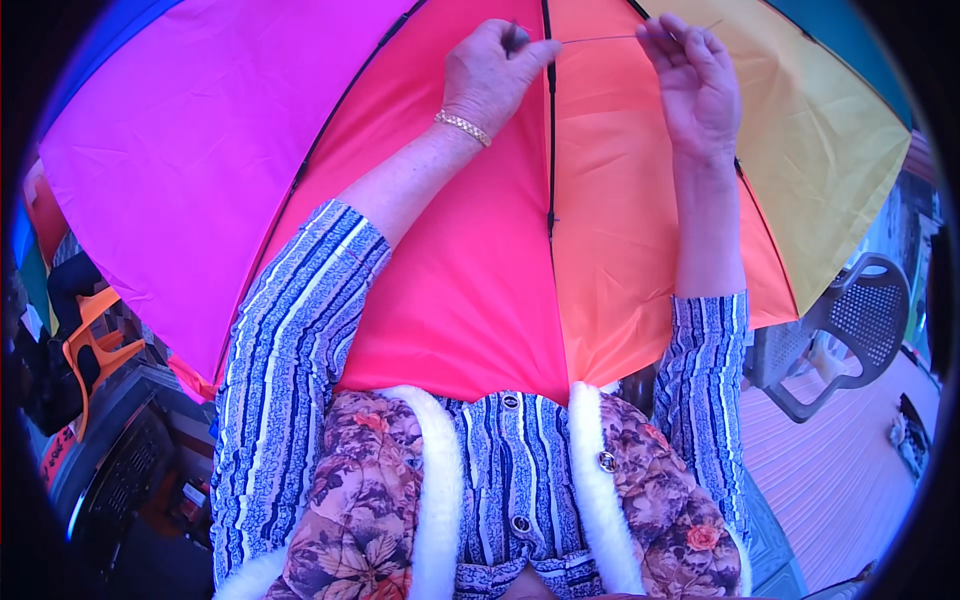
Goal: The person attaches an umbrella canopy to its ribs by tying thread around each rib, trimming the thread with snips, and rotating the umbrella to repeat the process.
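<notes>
An opened umbrella [440, 290] in magenta, red, orange and yellow panels spreads before me, its inner side and black ribs [551, 150] facing me. My left hand [490, 75] is closed over the red panel, its thumb tip at the middle rib. A small dark object [515, 39] shows between its thumb and fingers; its kind is unclear. A thin thread [600, 39] runs taut from the left thumb across the orange panel to my right hand [695, 85]. The right fingers are pinched together on the thread, palm toward me. Whether they also hold a needle cannot be made out.
A grey plastic chair [860, 320] stands at the right beside a pale ridged surface [830, 470]. On the left are an orange stool [100, 340] and a dark keyboard-like panel [125, 465]. The umbrella's lower edge reaches my floral vest [365, 500].
</notes>
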The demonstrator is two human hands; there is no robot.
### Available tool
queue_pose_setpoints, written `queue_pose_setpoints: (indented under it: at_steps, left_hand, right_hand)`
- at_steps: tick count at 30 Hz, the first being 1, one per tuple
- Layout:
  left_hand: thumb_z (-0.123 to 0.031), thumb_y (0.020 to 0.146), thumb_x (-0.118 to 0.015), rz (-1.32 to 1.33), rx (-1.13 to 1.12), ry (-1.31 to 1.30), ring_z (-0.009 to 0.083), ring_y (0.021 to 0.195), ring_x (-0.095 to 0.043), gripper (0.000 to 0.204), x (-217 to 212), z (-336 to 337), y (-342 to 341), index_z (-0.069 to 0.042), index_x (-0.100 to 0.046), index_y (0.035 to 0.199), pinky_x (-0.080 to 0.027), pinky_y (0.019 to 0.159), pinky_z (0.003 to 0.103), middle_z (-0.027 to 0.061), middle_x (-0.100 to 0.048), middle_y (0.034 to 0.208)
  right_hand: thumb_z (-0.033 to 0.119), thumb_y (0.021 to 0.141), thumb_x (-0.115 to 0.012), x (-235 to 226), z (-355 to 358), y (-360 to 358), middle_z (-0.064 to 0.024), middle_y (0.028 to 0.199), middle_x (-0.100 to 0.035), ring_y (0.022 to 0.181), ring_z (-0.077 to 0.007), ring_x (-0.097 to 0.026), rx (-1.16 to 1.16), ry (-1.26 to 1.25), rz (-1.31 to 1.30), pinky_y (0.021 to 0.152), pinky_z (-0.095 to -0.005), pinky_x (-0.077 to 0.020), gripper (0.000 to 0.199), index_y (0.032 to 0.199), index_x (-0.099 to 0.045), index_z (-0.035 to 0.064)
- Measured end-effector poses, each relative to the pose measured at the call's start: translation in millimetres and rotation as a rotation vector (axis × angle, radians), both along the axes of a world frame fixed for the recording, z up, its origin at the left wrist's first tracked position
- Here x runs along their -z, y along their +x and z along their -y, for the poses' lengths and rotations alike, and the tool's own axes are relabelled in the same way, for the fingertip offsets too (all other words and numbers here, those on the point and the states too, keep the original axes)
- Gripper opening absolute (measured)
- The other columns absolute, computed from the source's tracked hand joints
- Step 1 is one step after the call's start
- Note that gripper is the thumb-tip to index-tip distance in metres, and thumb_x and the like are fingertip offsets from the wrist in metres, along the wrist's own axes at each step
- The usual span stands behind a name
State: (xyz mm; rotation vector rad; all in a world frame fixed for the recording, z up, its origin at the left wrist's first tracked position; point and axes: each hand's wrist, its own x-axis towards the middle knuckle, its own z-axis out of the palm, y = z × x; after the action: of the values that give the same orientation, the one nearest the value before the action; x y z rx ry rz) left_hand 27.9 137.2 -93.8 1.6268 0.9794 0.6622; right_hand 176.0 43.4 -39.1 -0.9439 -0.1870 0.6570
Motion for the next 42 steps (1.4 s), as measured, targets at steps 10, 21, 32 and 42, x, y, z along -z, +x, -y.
queue_pose_setpoints:
  at_steps: [10, 21, 32, 42]
  left_hand:
    - [-0.028, 0.069, -0.070, -0.291, 0.001, 0.253, 0.0317, 0.076, -0.065, 0.040, -10.8, 5.5, -0.3, -0.001, -0.056, 0.096, -0.051, 0.071, 0.042, 0.0145, -0.065, 0.074]
    - [-0.024, 0.071, -0.065, -0.398, 0.058, 0.317, 0.0364, 0.079, -0.064, 0.033, -8.2, -0.5, 2.7, -0.002, -0.055, 0.093, -0.050, 0.071, 0.045, 0.0190, -0.064, 0.080]
    - [-0.023, 0.072, -0.069, -0.298, 0.038, 0.236, 0.0264, 0.068, -0.064, 0.030, -11.4, 8.1, 4.0, 0.000, -0.057, 0.086, -0.050, 0.064, 0.037, 0.0149, -0.064, 0.075]
    - [-0.036, 0.068, -0.071, -0.450, 0.305, -0.205, 0.0239, 0.065, -0.064, 0.035, -26.9, -27.6, 18.3, -0.001, -0.063, 0.066, -0.048, 0.058, 0.034, 0.0142, -0.063, 0.067]
  right_hand:
    - [0.012, 0.085, -0.056, 62.0, -6.7, 52.4, -0.0027, 0.062, -0.048, 0.053, -0.0167, -0.047, -0.585, 0.353, -0.164, 0.051, -0.0321, -0.0413, 0.008, 0.083, -0.052, 0.0051]
    - [0.008, 0.091, -0.050, 47.6, 3.8, 46.7, 0.0043, 0.056, -0.030, 0.046, -0.0074, -0.028, -0.331, 0.075, 0.081, 0.044, -0.0252, -0.0272, 0.006, 0.087, -0.052, 0.0050]
    - [0.007, 0.092, -0.049, 4.0, 11.5, 12.0, 0.0039, 0.057, -0.033, 0.047, -0.0066, -0.031, -0.395, 0.051, 0.126, 0.046, -0.0239, -0.0330, 0.006, 0.094, -0.054, 0.0039]
    - [0.004, 0.091, -0.048, -30.3, 14.3, -63.0, -0.0009, 0.065, -0.050, 0.058, -0.0084, -0.049, -0.475, 0.044, 0.422, 0.056, -0.0237, -0.0421, 0.007, 0.094, -0.053, 0.0014]
